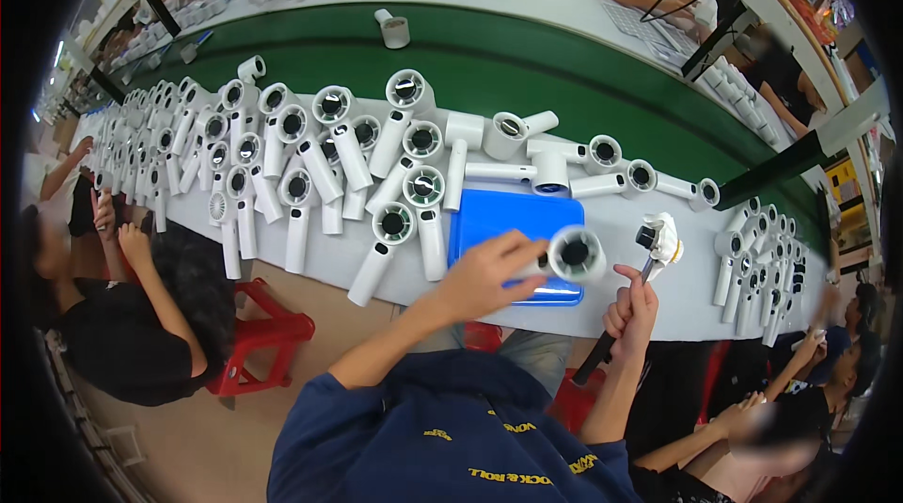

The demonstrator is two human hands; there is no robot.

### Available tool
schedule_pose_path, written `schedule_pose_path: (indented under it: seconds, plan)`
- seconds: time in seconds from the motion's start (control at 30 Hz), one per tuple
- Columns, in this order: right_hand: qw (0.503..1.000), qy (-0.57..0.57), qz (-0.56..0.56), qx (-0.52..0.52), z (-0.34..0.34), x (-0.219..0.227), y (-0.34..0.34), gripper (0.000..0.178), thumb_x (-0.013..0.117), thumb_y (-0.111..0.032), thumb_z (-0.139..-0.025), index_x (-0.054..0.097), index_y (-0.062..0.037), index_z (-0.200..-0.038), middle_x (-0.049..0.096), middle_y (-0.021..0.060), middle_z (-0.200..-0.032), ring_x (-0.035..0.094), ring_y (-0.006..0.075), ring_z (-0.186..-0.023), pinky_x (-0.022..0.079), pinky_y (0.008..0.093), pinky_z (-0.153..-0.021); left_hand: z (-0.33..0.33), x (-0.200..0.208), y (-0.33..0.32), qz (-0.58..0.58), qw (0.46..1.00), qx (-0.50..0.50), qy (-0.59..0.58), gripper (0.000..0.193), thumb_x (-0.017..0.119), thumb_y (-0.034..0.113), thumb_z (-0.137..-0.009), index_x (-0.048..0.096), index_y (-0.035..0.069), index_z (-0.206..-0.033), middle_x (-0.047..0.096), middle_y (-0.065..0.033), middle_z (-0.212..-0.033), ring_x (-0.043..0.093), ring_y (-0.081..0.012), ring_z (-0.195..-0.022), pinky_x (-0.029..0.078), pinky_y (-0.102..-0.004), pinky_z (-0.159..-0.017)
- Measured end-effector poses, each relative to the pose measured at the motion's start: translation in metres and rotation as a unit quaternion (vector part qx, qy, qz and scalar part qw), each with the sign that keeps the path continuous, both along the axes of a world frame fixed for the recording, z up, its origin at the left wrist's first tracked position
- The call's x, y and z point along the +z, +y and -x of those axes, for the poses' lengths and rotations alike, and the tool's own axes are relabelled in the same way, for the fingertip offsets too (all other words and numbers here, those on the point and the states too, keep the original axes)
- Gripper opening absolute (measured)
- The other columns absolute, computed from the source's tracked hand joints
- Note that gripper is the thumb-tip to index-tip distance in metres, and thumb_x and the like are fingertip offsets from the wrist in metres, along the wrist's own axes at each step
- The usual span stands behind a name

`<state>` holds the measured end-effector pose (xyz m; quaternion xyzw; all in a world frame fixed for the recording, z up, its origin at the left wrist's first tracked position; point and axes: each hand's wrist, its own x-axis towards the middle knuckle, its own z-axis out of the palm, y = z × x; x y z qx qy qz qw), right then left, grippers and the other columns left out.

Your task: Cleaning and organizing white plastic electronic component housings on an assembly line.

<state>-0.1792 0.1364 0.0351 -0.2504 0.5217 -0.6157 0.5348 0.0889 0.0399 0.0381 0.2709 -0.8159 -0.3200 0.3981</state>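
My left hand [491, 275] is closed around the handle of a white handheld fan [595, 267], with the fan's round head toward the right and slightly blurred. The fan is held over a blue tray [478, 221] lying on the table; my fingers hide most of its handle. My right hand [630, 317] grips a hammer [594, 359] by its dark handle, head up. White material wraps part of the hammer head, and a black striking face shows on its left side. The hammer head and the fan are apart.
Many white handheld fans [297, 187] crowd the table to the left, and several [602, 154] lie behind the tray. More fans [752, 263] stand at the right. A green conveyor belt [527, 61] runs behind, carrying one fan [394, 31]. Co-workers sit around; a red stool [268, 338] stands left.
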Motion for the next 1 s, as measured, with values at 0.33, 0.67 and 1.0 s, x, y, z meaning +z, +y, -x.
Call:
schedule_pose_path:
  seconds: [0.33,0.67,1.0]
  plan:
    - [0.995,-0.092,0.023,0.043,0.037,-0.021,-0.008,0.027,0.048,-0.026,-0.108,0.059,-0.0011,-0.111,0.022,-0.0092,-0.055,0.016,0.0011,-0.038,0.012,0.0220,-0.034,-0.041,0.071,-0.119,0.057,0.989,0.110,-0.077,0.038,0.073,0.023,-0.091,0.067,0.003,-0.123,0.057,-0.0150,-0.102,0.060,-0.0309,-0.090,0.050,-0.0389,-0.081]
    - [0.992,-0.110,0.019,0.058,0.039,-0.016,-0.006,0.021,0.053,-0.020,-0.105,0.058,0.0005,-0.105,0.024,-0.0088,-0.055,0.019,0.0016,-0.037,0.014,0.0225,-0.034,-0.018,0.031,-0.135,0.084,0.969,0.121,-0.199,0.040,0.074,0.026,-0.088,0.069,0.005,-0.122,0.064,-0.0158,-0.104,0.063,-0.0336,-0.101,0.051,-0.0425,-0.090]
    - [0.986,-0.143,0.027,0.082,0.044,-0.018,-0.008,0.018,0.054,-0.018,-0.105,0.057,0.0006,-0.104,0.025,-0.0087,-0.055,0.020,0.0011,-0.037,0.015,0.0219,-0.034,-0.019,0.037,-0.128,0.047,0.974,0.086,-0.203,0.045,0.073,0.015,-0.086,0.064,0.001,-0.128,0.059,-0.0167,-0.117,0.060,-0.0331,-0.108,0.049,-0.0400,-0.096]
